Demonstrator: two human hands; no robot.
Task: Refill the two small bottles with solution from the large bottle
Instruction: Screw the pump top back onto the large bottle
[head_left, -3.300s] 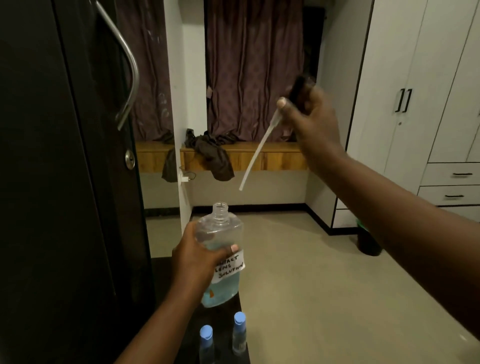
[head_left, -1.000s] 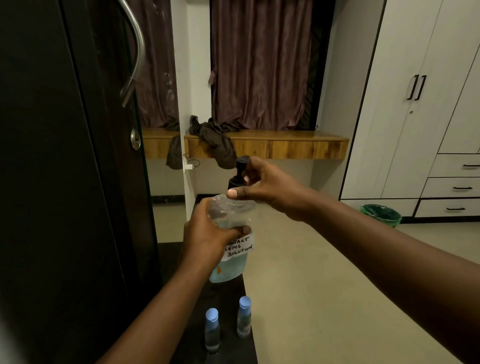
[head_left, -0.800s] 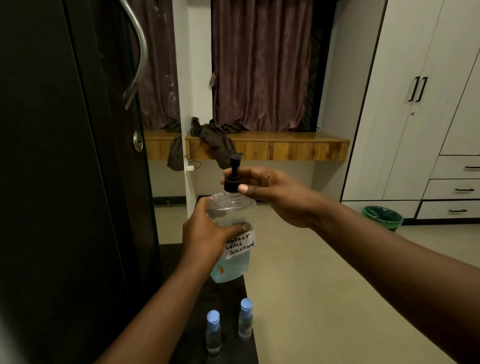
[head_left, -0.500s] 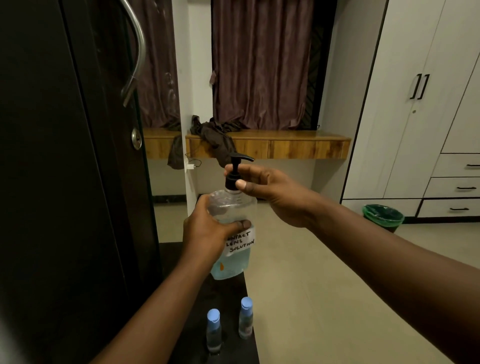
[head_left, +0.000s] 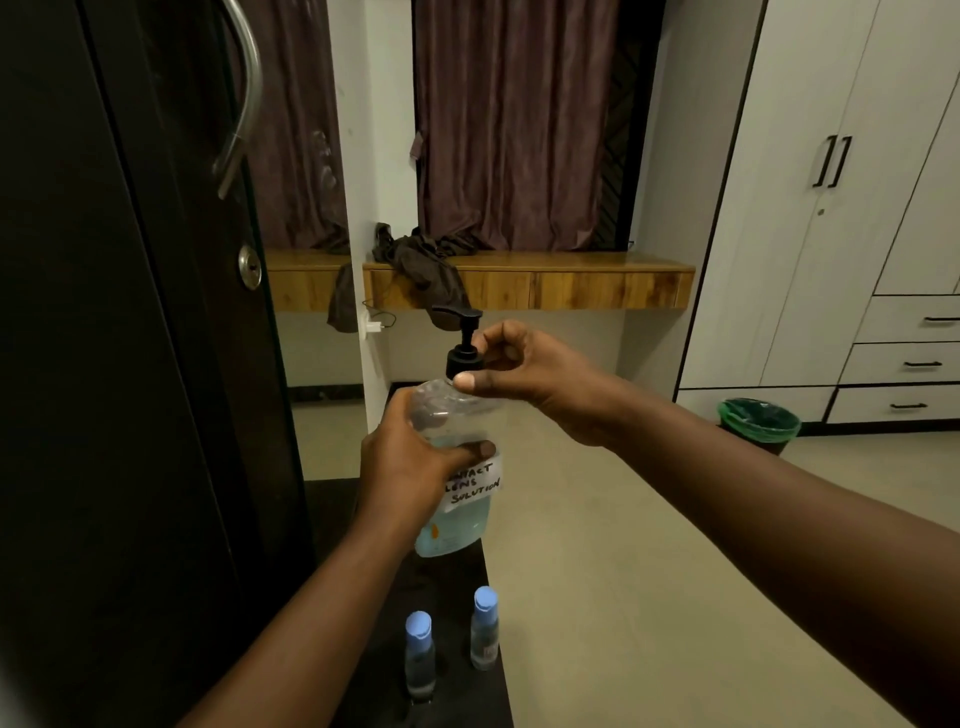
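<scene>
Pump head (head_left: 464, 338) now seated back on large bottle (head_left: 457, 467) — right hand (head_left: 524, 371) pinching, twisting collar; left hand (head_left: 410, 467) gripping body. Small bottles (head_left: 452, 639) standing capped — likely refilled.

large bottle (head_left: 457, 467): clear, smooth plastic with a faint sheen; pale blue liquid shows through
pump (head_left: 462, 348): matt black plastic, on top of the large bottle
label (head_left: 475, 484): white paper, handwritten, on the large bottle's front
small bottles (head_left: 420, 657) (head_left: 484, 629): clear plastic, smooth light-blue plastic caps, nearer than the large bottle
table (head_left: 457, 577): dark, glossy top under the large bottle
door handle (head_left: 240, 93): brushed metal, left of the large bottle
shelf (head_left: 571, 283): polished wood grain, behind the large bottle
curtain (head_left: 509, 119): soft maroon cloth
</scene>
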